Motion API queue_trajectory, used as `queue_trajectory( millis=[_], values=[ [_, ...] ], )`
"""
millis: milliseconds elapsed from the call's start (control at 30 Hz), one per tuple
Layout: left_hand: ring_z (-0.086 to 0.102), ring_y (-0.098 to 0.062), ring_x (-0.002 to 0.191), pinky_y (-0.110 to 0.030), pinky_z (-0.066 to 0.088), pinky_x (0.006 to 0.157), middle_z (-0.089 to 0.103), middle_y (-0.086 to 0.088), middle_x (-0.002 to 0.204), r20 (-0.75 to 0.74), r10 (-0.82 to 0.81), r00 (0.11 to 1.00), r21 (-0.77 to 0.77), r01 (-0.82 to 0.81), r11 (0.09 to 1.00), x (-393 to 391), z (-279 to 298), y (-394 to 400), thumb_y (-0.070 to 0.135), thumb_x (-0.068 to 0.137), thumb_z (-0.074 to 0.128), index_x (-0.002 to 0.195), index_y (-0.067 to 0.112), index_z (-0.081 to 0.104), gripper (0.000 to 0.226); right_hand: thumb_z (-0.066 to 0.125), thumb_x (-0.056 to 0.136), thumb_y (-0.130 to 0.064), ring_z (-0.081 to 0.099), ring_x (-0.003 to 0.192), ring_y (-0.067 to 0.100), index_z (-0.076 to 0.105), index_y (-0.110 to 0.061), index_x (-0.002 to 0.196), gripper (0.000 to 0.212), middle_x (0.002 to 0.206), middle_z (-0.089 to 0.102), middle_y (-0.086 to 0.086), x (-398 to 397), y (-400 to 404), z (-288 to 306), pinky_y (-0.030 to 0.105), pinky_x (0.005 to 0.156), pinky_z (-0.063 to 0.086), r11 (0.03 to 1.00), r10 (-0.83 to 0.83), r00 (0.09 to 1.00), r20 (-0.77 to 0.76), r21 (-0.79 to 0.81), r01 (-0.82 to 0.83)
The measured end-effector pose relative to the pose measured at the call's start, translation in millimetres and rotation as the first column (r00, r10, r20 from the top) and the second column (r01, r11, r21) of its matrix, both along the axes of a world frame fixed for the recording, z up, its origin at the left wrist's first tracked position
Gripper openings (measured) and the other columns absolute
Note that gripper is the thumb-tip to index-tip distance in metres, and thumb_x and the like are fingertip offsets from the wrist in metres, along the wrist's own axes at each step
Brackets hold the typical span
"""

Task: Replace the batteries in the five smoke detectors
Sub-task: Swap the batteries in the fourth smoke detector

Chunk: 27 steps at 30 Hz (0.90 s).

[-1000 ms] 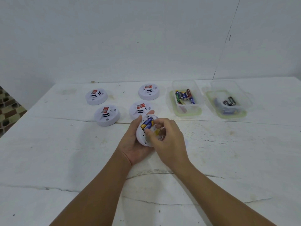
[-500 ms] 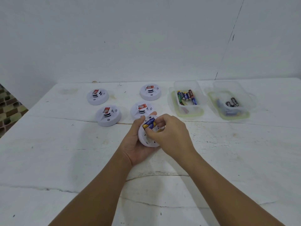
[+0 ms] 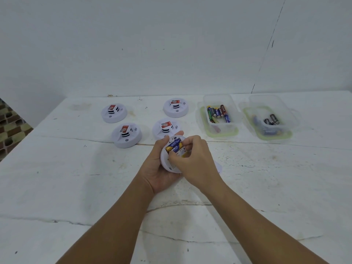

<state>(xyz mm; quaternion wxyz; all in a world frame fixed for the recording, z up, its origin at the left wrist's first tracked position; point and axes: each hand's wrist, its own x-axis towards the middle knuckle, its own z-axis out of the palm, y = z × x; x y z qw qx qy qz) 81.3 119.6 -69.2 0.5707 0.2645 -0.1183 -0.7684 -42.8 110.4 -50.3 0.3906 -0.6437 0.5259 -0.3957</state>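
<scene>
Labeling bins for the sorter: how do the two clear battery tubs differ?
The left tub holds more batteries, in mixed colours: green, blue, red-brown. The right tub shows two dark batteries plus something bluish I cannot make out through its wall. The left tub sits nearer the smoke detectors. Both are clear plastic, open, and rest on green-edged lids.

Five white smoke detectors are in view: four lie on the tabletop (image 3: 76, 187) at (image 3: 114, 113), (image 3: 176, 107), (image 3: 126, 135) and (image 3: 165, 127), and one (image 3: 167, 161) is held with its back open. Two clear plastic containers (image 3: 219, 128) (image 3: 266, 134) hold loose batteries: about six (image 3: 219, 113) in the nearer one, at least two (image 3: 271, 120) in the other. Two hands (image 3: 158, 168) (image 3: 194, 159) are present.
</scene>
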Motion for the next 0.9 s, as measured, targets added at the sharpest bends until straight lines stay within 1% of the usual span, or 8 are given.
queue_trajectory(
  millis=[167,267,367,533,667,700,767,900],
  values=[
    [0.072,-0.03,0.104,-0.043,0.062,0.084,0.07,-0.014,0.124,0.017,0.004,1.0,0.005,-0.005,1.0,-0.8,1.6,-0.4,0.038,0.096,0.059,0.135,0.017,0.067,0.045,0.084,0.081,-0.029,0.053,0.103,0.013,0.055,-0.017,0.112,0.044,0.107,0.052,-0.002,-2.6,0.9,-3.2,0.024,0.083,0.05,1.0,0.004,1.0,0.018,-0.023,-0.004],
    [0.072,-0.029,0.104,-0.042,0.062,0.085,0.071,-0.014,0.123,0.02,0.009,1.0,0.009,-0.009,1.0,-1.3,1.8,0.5,0.038,0.097,0.057,0.133,0.017,0.068,0.042,0.084,0.081,-0.027,0.053,0.102,0.015,0.055,-0.017,0.11,0.043,0.106,0.05,-0.003,-2.0,1.1,-3.1,0.03,0.085,0.051,0.999,0.009,0.999,0.039,-0.031,-0.008],
    [0.073,-0.029,0.105,-0.042,0.062,0.086,0.071,-0.014,0.125,0.006,0.016,1.0,0.014,-0.016,1.0,-1.7,2.2,2.5,0.037,0.097,0.058,0.126,0.015,0.074,0.039,0.083,0.082,-0.024,0.057,0.095,0.017,0.051,-0.019,0.109,0.042,0.107,0.054,0.002,-2.4,1.2,-3.3,0.031,0.078,0.051,0.999,0.049,0.995,0.081,-0.016,-0.048],
    [0.07,-0.029,0.114,-0.042,0.06,0.088,0.067,-0.013,0.131,0.02,0.019,1.0,0.021,-0.019,1.0,-1.0,2.6,0.4,0.039,0.102,0.055,0.138,0.016,0.062,0.043,0.076,0.091,-0.023,0.052,0.088,0.004,0.047,-0.015,0.107,0.035,0.104,0.053,0.001,-0.6,-3.3,4.6,0.013,0.072,0.042,0.997,0.082,0.994,0.074,-0.012,-0.081],
    [0.066,-0.029,0.122,-0.045,0.056,0.096,0.064,-0.012,0.139,0.019,0.004,1.0,0.02,-0.004,1.0,-0.9,-1.6,-0.2,0.039,0.104,0.053,0.142,0.017,0.059,0.044,0.071,0.098,-0.026,0.062,0.087,0.012,0.047,-0.022,0.101,0.025,0.096,0.059,0.0,1.7,-2.8,0.4,0.026,0.071,0.05,0.999,0.032,0.99,0.135,-0.033,-0.027],
    [0.064,-0.029,0.125,-0.045,0.054,0.099,0.063,-0.012,0.141,0.021,-0.001,1.0,0.019,0.001,1.0,0.4,-3.4,-0.9,0.039,0.104,0.055,0.141,0.017,0.059,0.044,0.069,0.1,-0.025,0.064,0.084,0.011,0.046,-0.022,0.102,0.023,0.094,0.061,-0.002,1.8,-1.5,0.3,0.025,0.069,0.051,0.999,0.029,0.989,0.148,-0.033,-0.024],
    [0.061,-0.03,0.129,-0.047,0.05,0.104,0.06,-0.012,0.144,0.034,-0.012,0.999,0.017,0.011,1.0,2.2,-6.1,-2.3,0.039,0.103,0.058,0.144,0.018,0.057,0.046,0.066,0.101,-0.02,0.065,0.08,0.004,0.046,-0.021,0.106,0.02,0.093,0.062,-0.008,3.2,0.4,3.4,0.021,0.067,0.05,1.0,0.019,0.979,0.205,-0.018,-0.015],
    [0.067,-0.03,0.117,-0.049,0.055,0.093,0.063,-0.011,0.14,0.049,-0.019,0.999,0.007,0.019,1.0,0.7,-4.3,-1.9,0.043,0.102,0.054,0.143,0.021,0.06,0.047,0.052,0.105,-0.01,0.059,0.067,-0.006,0.049,-0.022,0.116,0.017,0.097,0.058,-0.004,-1.3,-3.4,14.8,0.02,0.062,0.05,0.995,-0.103,0.903,0.418,0.059,0.086]
  ],
)
